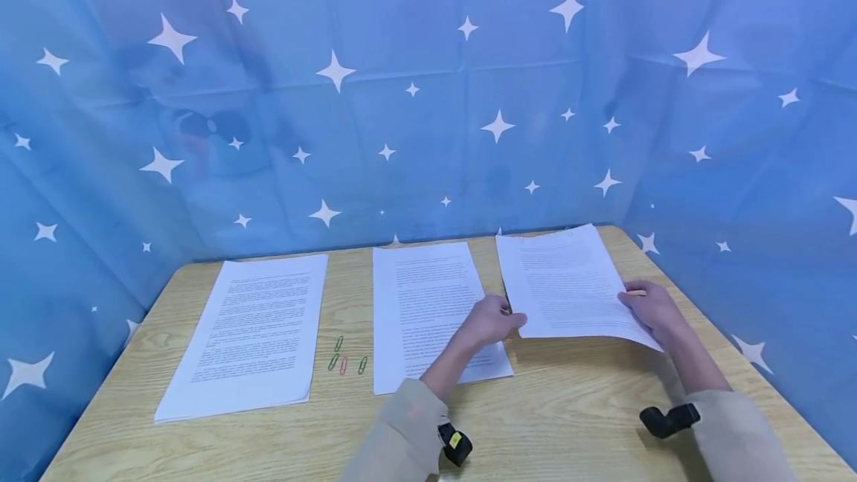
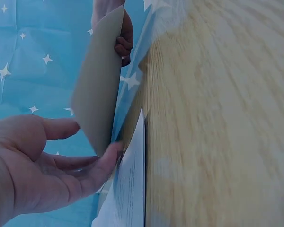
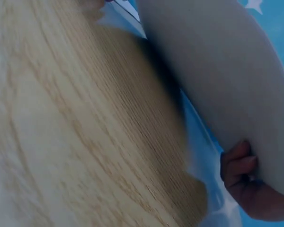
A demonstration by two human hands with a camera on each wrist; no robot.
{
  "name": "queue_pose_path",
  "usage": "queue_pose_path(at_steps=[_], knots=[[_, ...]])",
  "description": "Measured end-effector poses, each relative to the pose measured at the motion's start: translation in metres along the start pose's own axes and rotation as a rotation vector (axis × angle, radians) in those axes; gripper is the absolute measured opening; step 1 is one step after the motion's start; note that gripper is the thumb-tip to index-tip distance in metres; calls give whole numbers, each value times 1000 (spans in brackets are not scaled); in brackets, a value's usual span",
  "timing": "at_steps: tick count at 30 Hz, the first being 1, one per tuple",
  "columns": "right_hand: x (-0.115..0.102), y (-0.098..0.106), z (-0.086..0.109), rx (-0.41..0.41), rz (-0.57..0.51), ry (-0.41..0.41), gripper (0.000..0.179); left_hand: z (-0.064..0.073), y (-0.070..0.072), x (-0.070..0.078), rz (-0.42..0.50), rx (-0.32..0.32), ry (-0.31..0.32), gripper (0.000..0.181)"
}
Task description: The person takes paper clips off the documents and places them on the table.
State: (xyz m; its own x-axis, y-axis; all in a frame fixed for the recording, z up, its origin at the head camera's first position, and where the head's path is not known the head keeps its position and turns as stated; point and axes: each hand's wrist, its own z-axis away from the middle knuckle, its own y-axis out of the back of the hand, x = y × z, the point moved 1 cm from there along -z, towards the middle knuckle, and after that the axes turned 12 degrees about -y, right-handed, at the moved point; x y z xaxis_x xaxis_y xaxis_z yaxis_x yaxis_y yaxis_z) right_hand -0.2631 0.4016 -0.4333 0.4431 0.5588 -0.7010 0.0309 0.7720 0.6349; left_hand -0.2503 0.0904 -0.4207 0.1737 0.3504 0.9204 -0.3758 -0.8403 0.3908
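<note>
Near the far right corner of the bench (image 1: 556, 415), our left hand (image 1: 492, 320) and right hand (image 1: 655, 309) pinch the paper's (image 1: 569, 285) sides between fingers (image 3: 237, 163)

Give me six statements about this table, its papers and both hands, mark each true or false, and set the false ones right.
1. Four loose paper clips lie between the left-hand paper and the middle paper. True.
2. All the loose clips are green. False: one is a pink clip.
3. The right hand grips the right edge of the right-hand paper. True.
4. The left hand is on the left-hand paper. False: the left hand is at the near left corner of the right-hand paper.
5. The left-hand paper shows printed text on top. True.
6. The backdrop is plain blue. False: the backdrop has white stars.
</note>
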Motion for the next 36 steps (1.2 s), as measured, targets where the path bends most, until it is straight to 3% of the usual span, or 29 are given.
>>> queue_pose_path(at_steps=[6, 11, 17, 24, 30, 36], knots=[[1, 2, 2, -2, -50, 41, 51, -3, -6, 1, 150, 59, 6, 16], [2, -1, 4, -23, -106, 68, 50, -8, -5, -2, 230, 149, -7, 21], [3, -5, 4, -38, -183, 166, 44, -11, -4, -5, 327, 251, -41, 23], [0, -10, 5, 8, -215, 274, 42, -8, 4, -5, 318, 302, -103, 14], [-10, -15, 9, -22, -254, 330, 43, 2, 20, -5, 265, 333, -182, 12], [-18, -21, 13, -34, -241, 356, 44, 10, 35, -6, 213, 392, -187, 16]])
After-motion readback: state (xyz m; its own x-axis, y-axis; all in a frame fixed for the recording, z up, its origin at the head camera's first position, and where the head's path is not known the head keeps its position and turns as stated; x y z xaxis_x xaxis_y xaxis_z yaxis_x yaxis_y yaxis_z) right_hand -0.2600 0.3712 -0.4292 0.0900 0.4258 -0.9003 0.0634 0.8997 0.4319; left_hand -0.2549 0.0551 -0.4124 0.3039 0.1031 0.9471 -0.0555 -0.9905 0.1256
